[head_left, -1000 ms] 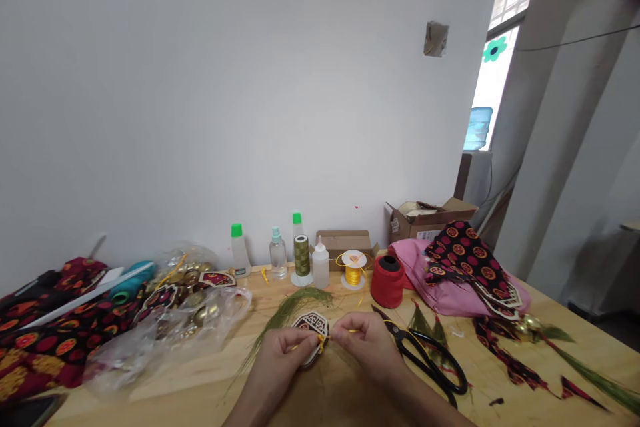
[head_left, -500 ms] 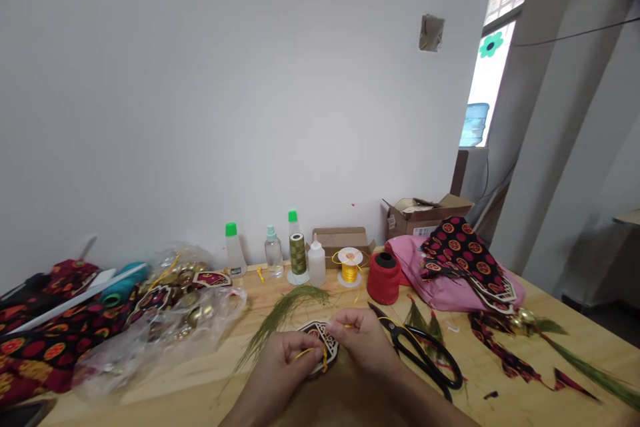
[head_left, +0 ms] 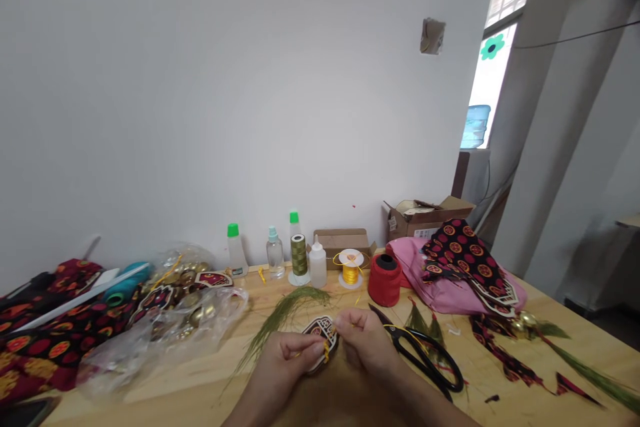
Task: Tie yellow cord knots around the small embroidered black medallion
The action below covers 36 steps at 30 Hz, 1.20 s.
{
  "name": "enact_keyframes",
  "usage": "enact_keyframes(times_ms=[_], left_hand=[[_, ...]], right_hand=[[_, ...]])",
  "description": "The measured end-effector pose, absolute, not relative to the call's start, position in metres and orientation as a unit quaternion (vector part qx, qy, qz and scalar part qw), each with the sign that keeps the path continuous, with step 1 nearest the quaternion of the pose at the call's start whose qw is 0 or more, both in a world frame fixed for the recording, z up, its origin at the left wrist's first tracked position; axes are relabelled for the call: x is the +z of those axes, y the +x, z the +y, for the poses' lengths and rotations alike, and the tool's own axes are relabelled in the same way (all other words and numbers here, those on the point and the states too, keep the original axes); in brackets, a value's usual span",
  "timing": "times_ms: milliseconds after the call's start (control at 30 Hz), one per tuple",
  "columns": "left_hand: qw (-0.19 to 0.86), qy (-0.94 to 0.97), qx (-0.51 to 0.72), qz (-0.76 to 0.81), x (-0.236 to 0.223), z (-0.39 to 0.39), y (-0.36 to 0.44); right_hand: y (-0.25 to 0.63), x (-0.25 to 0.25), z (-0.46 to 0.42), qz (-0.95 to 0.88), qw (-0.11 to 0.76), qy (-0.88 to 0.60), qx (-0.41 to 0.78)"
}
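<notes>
My left hand [head_left: 286, 360] is closed in a pinch on a small patterned ornament [head_left: 320, 330] with a white border, low in the middle of the wooden table [head_left: 200, 380]. A yellow cord [head_left: 326, 350] runs through the ornament between my two hands. My right hand [head_left: 364, 340] is closed too, pinching that yellow cord just right of the ornament. Both hands nearly touch each other.
Black scissors [head_left: 425, 357] lie right of my right hand. Behind stand a red thread cone [head_left: 385, 279], a yellow cord spool [head_left: 351, 267], an olive spool [head_left: 299, 257] and small bottles [head_left: 276, 253]. Green fibres [head_left: 280, 313], a plastic bag [head_left: 165, 327], patterned fabric [head_left: 45, 340] and pink cloth [head_left: 440, 287] surround.
My hands shifted slightly right and closer together, turning the ornament while working the yellow cord. Everything else on the table stayed put.
</notes>
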<state>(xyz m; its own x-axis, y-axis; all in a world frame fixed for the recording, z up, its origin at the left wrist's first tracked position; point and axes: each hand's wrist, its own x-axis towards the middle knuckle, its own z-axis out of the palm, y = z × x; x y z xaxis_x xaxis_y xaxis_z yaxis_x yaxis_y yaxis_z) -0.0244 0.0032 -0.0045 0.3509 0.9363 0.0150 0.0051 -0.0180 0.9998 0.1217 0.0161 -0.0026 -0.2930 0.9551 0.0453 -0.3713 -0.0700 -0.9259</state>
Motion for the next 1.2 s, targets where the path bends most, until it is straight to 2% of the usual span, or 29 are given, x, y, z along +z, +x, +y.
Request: enact_keyframes(times_ms=[167,333,500,700,1200], left_hand=[[0.623,0.525,0.433,0.385,-0.002,0.003,-0.024],[0.579,0.54,0.439,0.425,0.0,0.002,-0.025],[0.514,0.575,0.443,0.456,-0.002,0.001,-0.027],[0.521,0.578,0.428,0.46,0.001,-0.001,-0.022],[0.514,0.582,0.431,0.46,-0.006,0.002,-0.025]], right_hand=[[0.122,-0.005,0.016,-0.457,0.486,-0.281,0.69],[0.119,-0.01,0.015,-0.477,0.477,-0.289,0.679],[0.119,-0.011,0.018,-0.515,0.494,-0.345,0.61],[0.121,-0.005,0.018,-0.546,0.504,-0.38,0.551],[0.122,0.0,0.014,-0.51,0.498,-0.375,0.593]])
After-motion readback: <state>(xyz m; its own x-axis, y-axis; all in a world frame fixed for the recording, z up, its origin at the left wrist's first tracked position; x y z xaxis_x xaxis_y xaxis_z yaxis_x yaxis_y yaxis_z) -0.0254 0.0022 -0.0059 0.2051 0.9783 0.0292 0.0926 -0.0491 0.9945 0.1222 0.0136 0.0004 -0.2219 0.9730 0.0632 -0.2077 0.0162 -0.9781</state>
